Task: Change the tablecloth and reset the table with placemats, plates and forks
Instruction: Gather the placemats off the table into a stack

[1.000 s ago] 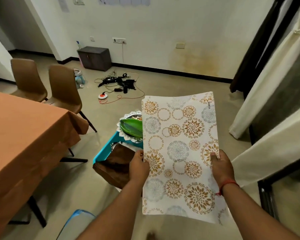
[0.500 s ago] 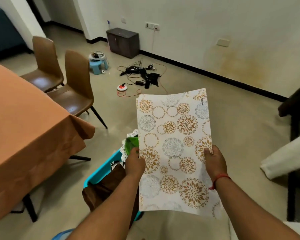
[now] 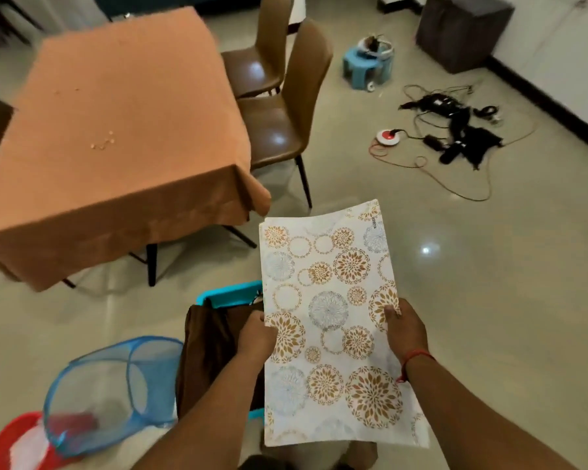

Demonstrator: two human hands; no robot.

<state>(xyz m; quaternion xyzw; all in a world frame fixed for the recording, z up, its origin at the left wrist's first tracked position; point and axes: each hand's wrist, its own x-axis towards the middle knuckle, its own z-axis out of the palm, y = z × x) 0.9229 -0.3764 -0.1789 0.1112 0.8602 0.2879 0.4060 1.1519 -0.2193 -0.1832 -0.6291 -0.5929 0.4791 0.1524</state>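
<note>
**Placemat held in both hands, short of the table**

A floral-patterned placemat [image 3: 333, 320] is held out flat in front of the body, well apart from the table. Its left edge is pinched by the left hand [image 3: 256, 334], and its right edge is gripped by the right hand [image 3: 403, 325], thumb on top and fingers hidden beneath the sheet. Whether a single mat or a stack is held cannot be told.

The orange tablecloth [image 3: 116, 130] is already spread over the table, with a few pale crumbs [image 3: 103, 143] left near its middle. No plates or forks are seen on it.

Several risks are judged from here. If the mat is laid over the crumbs, they would be trapped beneath it. The thin sheet is held only at its edges, so it could sag or slip if either pinch is loosened. A brown cloth [image 3: 214, 351] draped over a turquoise tray [image 3: 230, 293], and a blue mesh hamper [image 3: 116, 388], lie near the feet and could be tripped on.
</note>
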